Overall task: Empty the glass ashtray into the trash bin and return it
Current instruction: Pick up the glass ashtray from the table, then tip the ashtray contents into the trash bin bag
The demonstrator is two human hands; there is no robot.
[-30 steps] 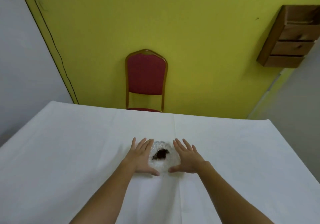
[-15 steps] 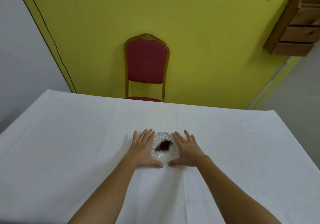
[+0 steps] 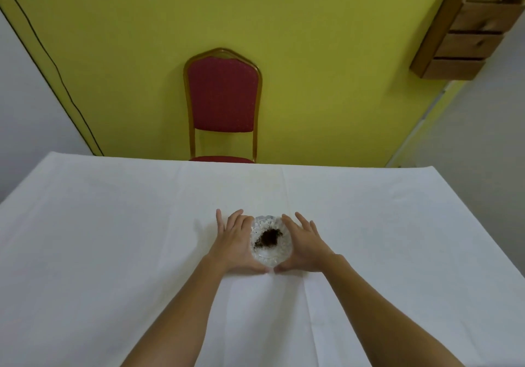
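Head camera view, looking forward and down: a table covered in a white cloth fills the lower half of the picture, and a round glass ashtray sits on it near the middle, a little toward the person. A dark heap of ash lies in its bowl. The left hand rests flat against the ashtray's left side and the right hand against its right side, so the ashtray lies directly between the two palms, equally close to both. Fingers on both hands are spread and point away from the person; the thumbs curl in under the near rim and almost meet. Each grip looks like an open cupping hold pressed to the glass rather than a clenched fist, and the ashtray appears to sit on the cloth, not yet lifted. Being round, it has no long axis to line up with. Beyond the far edge of the table stands a red chair against a yellow wall, and a wooden shelf hangs at upper right. No trash bin is in sight, so carrying the ashtray there probably means turning away from this view while keeping it level.
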